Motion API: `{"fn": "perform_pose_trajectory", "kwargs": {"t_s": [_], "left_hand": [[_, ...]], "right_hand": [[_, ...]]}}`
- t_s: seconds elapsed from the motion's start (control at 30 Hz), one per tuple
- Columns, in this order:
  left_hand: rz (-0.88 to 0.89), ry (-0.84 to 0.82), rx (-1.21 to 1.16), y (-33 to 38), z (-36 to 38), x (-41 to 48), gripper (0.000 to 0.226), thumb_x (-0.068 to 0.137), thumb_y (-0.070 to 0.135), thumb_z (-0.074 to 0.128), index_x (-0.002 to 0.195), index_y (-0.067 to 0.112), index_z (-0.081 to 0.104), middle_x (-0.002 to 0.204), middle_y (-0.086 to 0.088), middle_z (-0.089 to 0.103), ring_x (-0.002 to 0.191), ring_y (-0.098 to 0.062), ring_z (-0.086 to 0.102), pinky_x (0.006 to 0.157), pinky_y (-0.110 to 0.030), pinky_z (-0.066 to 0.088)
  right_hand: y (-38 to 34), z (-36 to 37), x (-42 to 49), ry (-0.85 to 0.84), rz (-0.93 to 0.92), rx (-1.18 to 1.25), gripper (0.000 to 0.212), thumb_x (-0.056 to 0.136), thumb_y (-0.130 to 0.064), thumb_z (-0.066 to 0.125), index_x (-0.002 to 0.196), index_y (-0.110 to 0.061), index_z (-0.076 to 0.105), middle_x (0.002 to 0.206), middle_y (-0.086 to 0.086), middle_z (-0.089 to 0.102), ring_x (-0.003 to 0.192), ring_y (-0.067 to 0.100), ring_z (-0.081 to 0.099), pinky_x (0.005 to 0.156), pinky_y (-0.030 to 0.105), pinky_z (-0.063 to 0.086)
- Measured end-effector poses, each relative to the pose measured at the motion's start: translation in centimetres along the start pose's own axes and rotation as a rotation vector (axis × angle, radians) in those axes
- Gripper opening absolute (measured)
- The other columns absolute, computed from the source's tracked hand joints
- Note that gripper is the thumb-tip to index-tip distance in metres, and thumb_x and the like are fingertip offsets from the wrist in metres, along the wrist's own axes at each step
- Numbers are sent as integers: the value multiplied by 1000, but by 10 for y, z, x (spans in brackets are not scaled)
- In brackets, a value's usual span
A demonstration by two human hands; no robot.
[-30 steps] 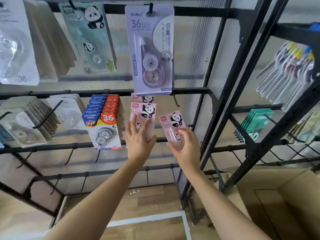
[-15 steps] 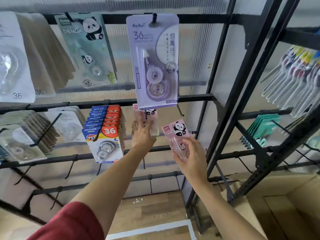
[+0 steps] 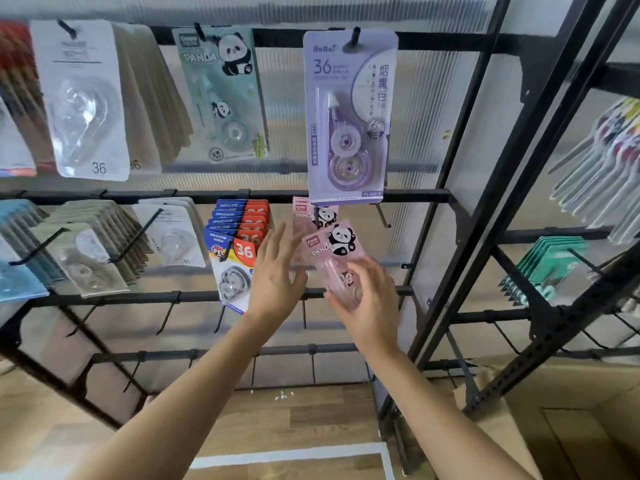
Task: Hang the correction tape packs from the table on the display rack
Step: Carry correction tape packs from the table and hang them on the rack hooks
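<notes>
The right hand [image 3: 369,299] grips a pink pack [image 3: 334,261] just below its hook [image 3: 316,216]; the left hand [image 3: 277,275] is spread open beside it. Best to tilt the pack's hole onto the hook tip, then slide it back.

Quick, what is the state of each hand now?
Left hand: open, fingers spread, holding nothing.
Right hand: closed on a pink panda correction tape pack.

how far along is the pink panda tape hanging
Done: one pink panda pack already hangs on the peg below the purple pack. In hand: the right hand holds a second pink pack, not yet on the peg; the left hand is open beside it. The table is out of view, so what remains is unknown.
</notes>
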State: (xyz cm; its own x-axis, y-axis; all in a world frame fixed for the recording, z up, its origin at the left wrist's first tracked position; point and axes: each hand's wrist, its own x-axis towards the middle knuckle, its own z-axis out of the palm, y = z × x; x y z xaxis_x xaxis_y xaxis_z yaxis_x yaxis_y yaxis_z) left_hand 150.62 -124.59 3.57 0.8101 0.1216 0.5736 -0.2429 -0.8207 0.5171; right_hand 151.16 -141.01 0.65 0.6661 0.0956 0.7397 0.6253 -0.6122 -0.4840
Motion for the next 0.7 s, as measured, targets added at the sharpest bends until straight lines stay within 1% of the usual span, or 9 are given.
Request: {"fn": "perform_pose_trajectory", "kwargs": {"t_s": [0.1,0.17,0.23,0.3,0.33,0.4,0.47,0.57,0.7], "left_hand": [[82,36,41,2,-22,0,47,83,22,42,125,7,56,142,-19,43,129,-37,42,105,-48,37],[116,89,81,2,-38,3,45,83,19,42,123,7,59,141,-17,45,126,-34,44,104,-44,37],[140,141,140,2,-50,6,43,83,14,47,123,8,60,141,-15,46,127,-33,43,105,-41,34],[126,162,192,0,-58,10,42,84,16,49,124,9,59,142,-14,46,129,-35,41,106,-42,31],[97,153,212,-2,-59,12,43,84,20,46,124,9,59,142,-14,46,130,-36,41,106,-45,31],[31,100,255,-7,-61,15,48,84,27,41,126,10,58,143,-14,45,132,-40,38,107,-53,30],[-4,40,299,-12,-59,18,47,85,25,47,129,10,56,143,-15,45,134,-41,35,109,-56,27],[-12,18,355,-16,-56,24,44,86,15,60,130,11,55,145,-14,44,137,-38,32,112,-53,21],[-1,36,390,-19,-56,29,44,87,14,61,130,11,55,145,-12,44,138,-35,32,113,-51,21]], "right_hand": [[-15,11,9,24,17,16,47,77,-42,66,107,-6,61,115,6,62,110,25,58,91,38,48],[-21,18,13,8,50,-5,48,76,-44,64,108,-8,61,114,5,63,111,24,58,92,40,48],[-23,23,13,-12,88,-31,48,76,-46,60,108,-12,61,115,3,62,111,22,57,91,36,45],[-24,28,12,-24,116,-74,49,76,-48,56,110,-13,61,116,2,61,112,22,56,88,31,41],[-25,29,11,-26,127,-94,49,76,-49,56,110,-14,61,116,2,61,111,23,56,86,31,40],[-25,33,10,-27,148,-120,46,75,-45,63,109,-14,60,118,4,59,110,25,55,83,35,43],[-25,35,10,-19,169,-137,45,71,-38,73,107,-14,59,118,5,58,108,26,55,80,39,47],[-25,36,10,-11,198,-163,45,69,-34,76,105,-14,59,117,7,57,109,29,55,79,43,49],[-24,38,5,-12,213,-197,44,68,-34,77,103,-14,61,118,9,57,110,32,55,80,44,47]]}}
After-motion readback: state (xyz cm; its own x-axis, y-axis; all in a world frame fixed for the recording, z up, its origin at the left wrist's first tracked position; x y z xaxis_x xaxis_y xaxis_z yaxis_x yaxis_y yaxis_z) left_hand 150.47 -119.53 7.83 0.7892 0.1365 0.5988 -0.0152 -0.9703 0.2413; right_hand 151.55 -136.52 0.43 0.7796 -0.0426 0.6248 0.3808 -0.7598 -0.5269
